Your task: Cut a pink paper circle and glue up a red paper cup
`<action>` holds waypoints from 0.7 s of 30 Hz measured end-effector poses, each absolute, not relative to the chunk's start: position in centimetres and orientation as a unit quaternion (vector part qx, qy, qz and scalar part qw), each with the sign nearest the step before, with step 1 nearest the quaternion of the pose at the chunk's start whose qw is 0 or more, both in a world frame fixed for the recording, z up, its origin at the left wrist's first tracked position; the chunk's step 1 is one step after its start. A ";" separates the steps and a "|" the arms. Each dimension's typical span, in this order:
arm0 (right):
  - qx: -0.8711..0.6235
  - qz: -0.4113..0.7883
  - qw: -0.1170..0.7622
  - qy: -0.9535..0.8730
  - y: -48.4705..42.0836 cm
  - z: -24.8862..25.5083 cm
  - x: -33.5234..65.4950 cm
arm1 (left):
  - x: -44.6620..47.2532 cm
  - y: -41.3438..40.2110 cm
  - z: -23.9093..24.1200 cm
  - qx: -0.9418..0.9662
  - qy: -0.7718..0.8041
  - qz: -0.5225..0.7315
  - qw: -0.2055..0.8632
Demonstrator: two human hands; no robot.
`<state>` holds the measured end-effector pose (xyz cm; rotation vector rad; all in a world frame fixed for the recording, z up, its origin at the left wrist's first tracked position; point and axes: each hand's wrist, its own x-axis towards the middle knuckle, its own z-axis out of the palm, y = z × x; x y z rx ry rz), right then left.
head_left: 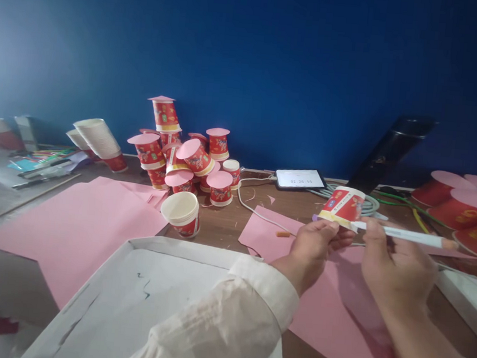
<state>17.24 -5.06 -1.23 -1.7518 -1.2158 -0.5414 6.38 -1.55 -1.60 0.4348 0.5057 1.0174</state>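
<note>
Lower centre: white shallow cardboard tray (86, 299). Centre-right: left hand (314, 244) fingers grasp a red printed paper cup (342, 206), upside-down over pink paper sheet (327, 315); right hand (396, 262) grips white pencil (409, 236) w/ tip at cup rim. Further, upper-left-centre: pile of red cups (186, 157).
</note>
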 end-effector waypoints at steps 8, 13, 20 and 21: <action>-0.721 -0.252 0.434 -0.477 -4.8 -2.0 17.8 | 6.2 -1.8 -1.3 0.201 0.238 0.480 0.820; -0.702 -0.232 0.451 -0.500 -5.3 -1.0 17.2 | 6.0 -1.8 -1.0 0.176 0.240 0.477 0.827; -0.692 -0.231 0.471 -0.497 -5.6 -0.5 17.0 | 6.0 -1.6 -1.0 0.158 0.244 0.469 0.834; -0.689 -0.231 0.469 -0.502 -5.5 -0.6 17.0 | 6.0 -1.6 -1.0 0.158 0.245 0.469 0.834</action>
